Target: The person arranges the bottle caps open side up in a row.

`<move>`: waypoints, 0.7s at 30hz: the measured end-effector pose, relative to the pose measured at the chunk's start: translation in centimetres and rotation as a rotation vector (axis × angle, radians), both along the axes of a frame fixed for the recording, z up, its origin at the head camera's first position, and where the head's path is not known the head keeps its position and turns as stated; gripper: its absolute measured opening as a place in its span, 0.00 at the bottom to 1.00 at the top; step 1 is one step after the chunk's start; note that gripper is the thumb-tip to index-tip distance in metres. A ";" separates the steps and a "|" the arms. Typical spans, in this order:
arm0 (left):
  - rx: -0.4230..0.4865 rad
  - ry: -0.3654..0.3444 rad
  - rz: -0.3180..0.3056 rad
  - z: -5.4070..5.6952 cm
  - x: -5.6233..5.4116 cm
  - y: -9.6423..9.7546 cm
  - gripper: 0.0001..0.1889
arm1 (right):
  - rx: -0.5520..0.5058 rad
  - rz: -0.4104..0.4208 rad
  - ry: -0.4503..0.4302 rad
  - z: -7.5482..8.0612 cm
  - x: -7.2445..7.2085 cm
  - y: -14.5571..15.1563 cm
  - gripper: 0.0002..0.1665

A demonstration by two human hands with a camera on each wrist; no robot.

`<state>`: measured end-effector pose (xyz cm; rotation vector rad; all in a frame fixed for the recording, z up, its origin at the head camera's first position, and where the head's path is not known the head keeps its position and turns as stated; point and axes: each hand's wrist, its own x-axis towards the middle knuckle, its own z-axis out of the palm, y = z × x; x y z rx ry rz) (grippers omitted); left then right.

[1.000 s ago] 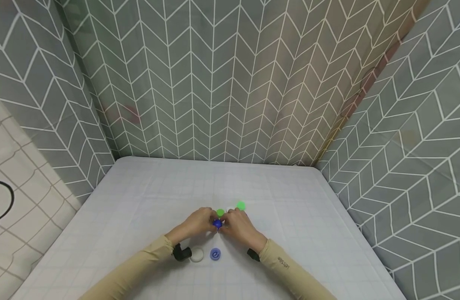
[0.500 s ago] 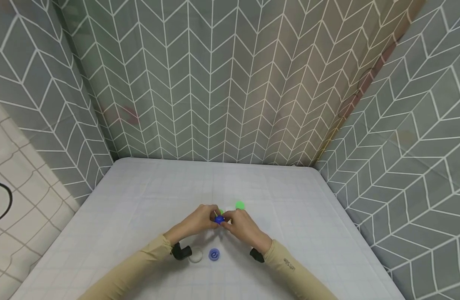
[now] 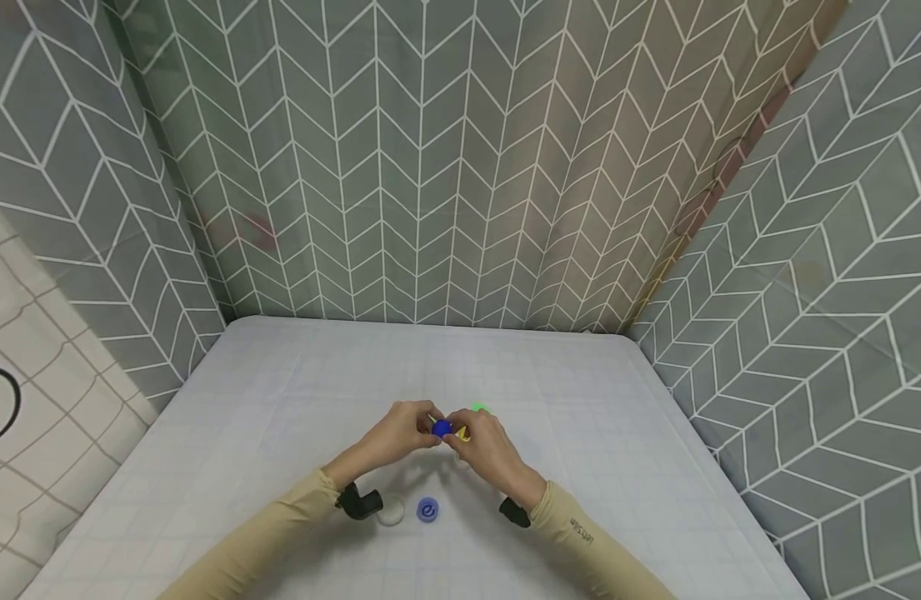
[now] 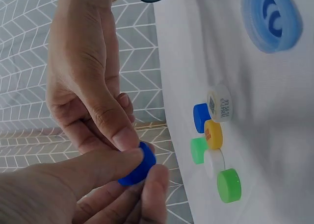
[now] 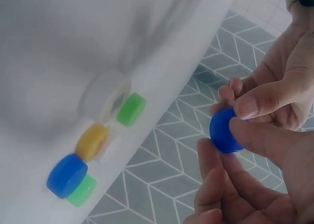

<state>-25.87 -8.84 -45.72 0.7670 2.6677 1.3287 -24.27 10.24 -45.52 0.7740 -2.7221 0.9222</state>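
Note:
Both hands meet over the table and hold one blue bottle cap [image 3: 442,428]. My left hand [image 3: 397,435] pinches it from the left, and in the left wrist view its thumb lies across the blue cap's face. From the other side my right hand [image 3: 490,446] has its thumb and fingers at the cap's rim [image 5: 222,131]. Below the hands a cluster of caps sits on the table: a yellow cap [image 4: 213,134], a blue cap [image 4: 200,118], a printed white cap [image 4: 220,104], a light green cap [image 4: 198,150], a white cap [image 4: 213,162] and a green cap [image 4: 229,185].
A larger light blue lid [image 3: 427,510] with a swirl mark rests nearer the person. Left of it, a white round lid [image 3: 390,511] is partly behind the black wrist camera [image 3: 360,502]. Patterned curtains [image 3: 430,167] enclose the white table [image 3: 317,367].
Both hands have risen slightly away from the person, bringing the blue cap up with them. They now cover the green cap behind it, and yellow shows beside the right fingers.

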 end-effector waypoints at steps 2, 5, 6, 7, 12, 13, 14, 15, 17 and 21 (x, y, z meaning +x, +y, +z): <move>0.024 0.005 0.001 0.2 0.1 -0.1 0.11 | -0.024 -0.020 0.011 0.2 0.1 0.1 0.12; 0.061 0.005 0.013 0.4 0.2 -0.2 0.08 | -0.053 -0.035 0.038 0.4 0.3 0.3 0.10; 0.069 0.007 0.016 0.4 0.2 -0.3 0.07 | -0.056 -0.036 0.049 0.5 0.3 0.3 0.10; 0.073 0.006 0.023 0.4 0.2 -0.3 0.07 | -0.062 -0.036 0.057 0.5 0.4 0.3 0.09; 0.065 -0.031 0.037 0.5 0.2 -0.5 0.09 | -0.061 -0.016 0.081 0.3 0.5 0.4 0.08; 0.062 -0.038 0.038 0.5 0.2 -0.5 0.09 | -0.060 -0.011 0.080 0.2 0.5 0.5 0.08; 0.059 -0.041 0.037 0.5 0.3 -0.6 0.09 | -0.057 -0.006 0.078 0.2 0.5 0.5 0.09; 0.056 -0.037 0.034 0.4 0.2 -0.6 0.08 | -0.054 0.001 0.076 0.2 0.5 0.5 0.09; 0.054 -0.026 0.028 0.4 0.2 -0.7 0.08 | -0.040 0.012 0.075 0.1 0.5 0.5 0.09; 0.052 -0.011 0.017 0.4 0.3 -0.8 0.05 | -0.003 0.025 0.078 0.0 0.7 0.5 0.09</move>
